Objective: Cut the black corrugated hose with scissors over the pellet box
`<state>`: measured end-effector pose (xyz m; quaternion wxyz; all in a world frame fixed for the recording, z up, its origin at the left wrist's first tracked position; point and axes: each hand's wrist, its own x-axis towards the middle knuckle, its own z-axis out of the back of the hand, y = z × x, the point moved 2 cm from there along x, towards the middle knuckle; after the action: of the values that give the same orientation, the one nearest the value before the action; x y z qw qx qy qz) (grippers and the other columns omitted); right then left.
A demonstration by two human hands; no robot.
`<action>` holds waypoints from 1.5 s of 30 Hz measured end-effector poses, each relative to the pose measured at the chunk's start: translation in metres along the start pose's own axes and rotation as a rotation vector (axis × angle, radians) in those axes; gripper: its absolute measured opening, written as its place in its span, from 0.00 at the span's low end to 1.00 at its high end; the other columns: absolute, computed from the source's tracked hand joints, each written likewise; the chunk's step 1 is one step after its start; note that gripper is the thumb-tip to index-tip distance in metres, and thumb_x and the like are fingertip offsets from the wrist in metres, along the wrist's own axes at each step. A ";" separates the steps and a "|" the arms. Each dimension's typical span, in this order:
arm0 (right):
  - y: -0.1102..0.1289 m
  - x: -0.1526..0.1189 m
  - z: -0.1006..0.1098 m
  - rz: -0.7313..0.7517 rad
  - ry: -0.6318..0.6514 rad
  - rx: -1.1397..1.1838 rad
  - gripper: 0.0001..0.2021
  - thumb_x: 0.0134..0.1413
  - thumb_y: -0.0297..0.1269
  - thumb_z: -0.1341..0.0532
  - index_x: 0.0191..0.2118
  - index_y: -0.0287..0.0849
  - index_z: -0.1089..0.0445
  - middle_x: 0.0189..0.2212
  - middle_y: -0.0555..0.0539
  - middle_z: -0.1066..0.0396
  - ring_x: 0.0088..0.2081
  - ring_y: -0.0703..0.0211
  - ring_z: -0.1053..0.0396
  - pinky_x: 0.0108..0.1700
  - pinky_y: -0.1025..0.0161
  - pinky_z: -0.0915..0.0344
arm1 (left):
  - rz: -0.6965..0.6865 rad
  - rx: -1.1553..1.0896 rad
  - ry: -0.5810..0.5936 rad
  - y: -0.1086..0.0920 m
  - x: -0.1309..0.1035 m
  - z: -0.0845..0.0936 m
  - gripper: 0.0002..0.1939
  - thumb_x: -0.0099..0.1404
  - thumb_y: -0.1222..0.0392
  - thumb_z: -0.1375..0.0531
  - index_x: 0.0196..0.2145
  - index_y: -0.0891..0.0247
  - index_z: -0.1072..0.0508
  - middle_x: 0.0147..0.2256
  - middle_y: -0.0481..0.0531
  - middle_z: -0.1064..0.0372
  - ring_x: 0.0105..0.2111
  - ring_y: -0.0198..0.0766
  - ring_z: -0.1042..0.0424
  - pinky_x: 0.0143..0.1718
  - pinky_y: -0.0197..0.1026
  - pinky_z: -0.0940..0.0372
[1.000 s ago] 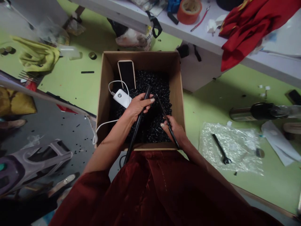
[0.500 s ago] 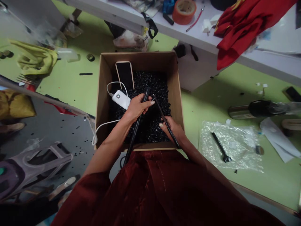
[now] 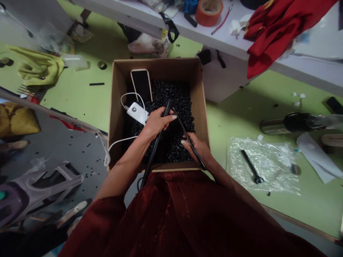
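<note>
My left hand is closed around a black ribbed tube, which slants down toward my lap. In my right hand is a long, thin black rod-like tool, thicker at its lower end; its exact kind is unclear. The tool's upper tip is close to my left thumb, and I cannot tell whether it touches anything there. Both hands are over a cardboard box holding many small, shiny black pieces. Also inside are a phone and a white device with a white cable.
To the right, a black tube with a flared end lies on clear plastic, near a steel flask. A raised white shelf holds orange tape and a red cloth. A stool stands left.
</note>
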<state>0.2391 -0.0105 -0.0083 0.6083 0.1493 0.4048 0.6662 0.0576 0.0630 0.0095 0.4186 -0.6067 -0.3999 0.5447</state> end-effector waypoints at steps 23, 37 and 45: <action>0.006 0.003 0.001 -0.055 -0.041 -0.004 0.08 0.50 0.39 0.48 0.35 0.45 0.36 0.22 0.50 0.33 0.24 0.59 0.34 0.30 0.64 0.38 | -0.022 -0.014 -0.057 0.007 0.002 -0.006 0.10 0.53 0.63 0.36 0.32 0.64 0.34 0.17 0.39 0.44 0.15 0.25 0.45 0.15 0.30 0.49; 0.003 0.008 0.000 -0.068 -0.045 -0.086 0.07 0.52 0.41 0.47 0.33 0.46 0.35 0.23 0.49 0.31 0.26 0.56 0.31 0.31 0.63 0.39 | 0.014 0.017 -0.104 0.014 0.006 -0.006 0.10 0.54 0.63 0.37 0.31 0.63 0.36 0.15 0.38 0.45 0.13 0.25 0.45 0.15 0.30 0.50; -0.002 -0.006 0.005 -0.087 -0.201 0.350 0.12 0.54 0.47 0.45 0.39 0.46 0.38 0.20 0.55 0.39 0.20 0.65 0.41 0.23 0.66 0.40 | 0.063 0.044 -0.109 0.018 0.010 -0.002 0.10 0.52 0.66 0.37 0.32 0.64 0.33 0.17 0.40 0.43 0.15 0.25 0.44 0.15 0.29 0.50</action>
<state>0.2452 -0.0147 -0.0041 0.6384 0.3010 0.4579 0.5405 0.0609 0.0659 -0.0107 0.3922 -0.5790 -0.3909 0.5985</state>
